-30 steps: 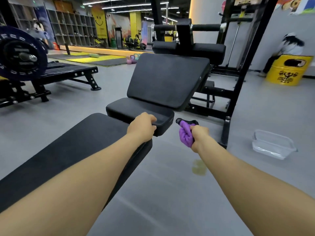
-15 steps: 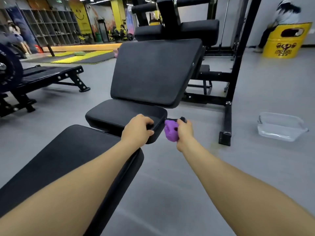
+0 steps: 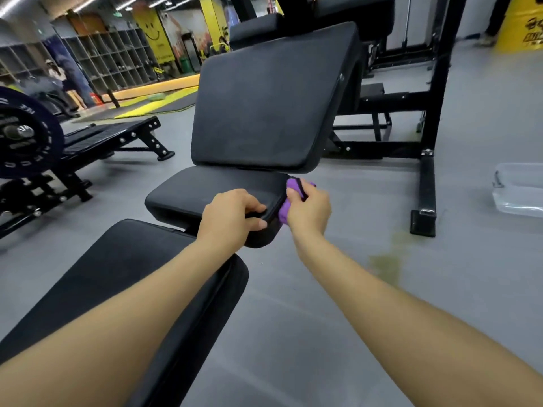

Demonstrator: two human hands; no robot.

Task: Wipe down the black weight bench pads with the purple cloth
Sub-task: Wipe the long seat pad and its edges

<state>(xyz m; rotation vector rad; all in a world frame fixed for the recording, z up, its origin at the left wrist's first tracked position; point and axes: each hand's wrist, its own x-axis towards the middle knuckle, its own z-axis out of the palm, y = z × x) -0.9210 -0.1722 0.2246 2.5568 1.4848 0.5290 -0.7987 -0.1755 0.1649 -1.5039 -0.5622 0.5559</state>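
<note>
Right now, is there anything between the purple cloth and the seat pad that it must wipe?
Nothing visible is in the way. The right hand grips the purple cloth against the right side edge of the seat pad. The left hand holds the pad's near right corner, beside the cloth, not between.

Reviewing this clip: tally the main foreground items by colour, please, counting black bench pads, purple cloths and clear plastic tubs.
Black bench pads: 3 (tilted backrest pad, seat pad, flat pad nearest the camera)
Purple cloths: 1 (purple cloth, bunched in the right hand against the seat pad's edge)
Clear plastic tubs: 1 (tub on the floor at right)
Total: 5
</note>
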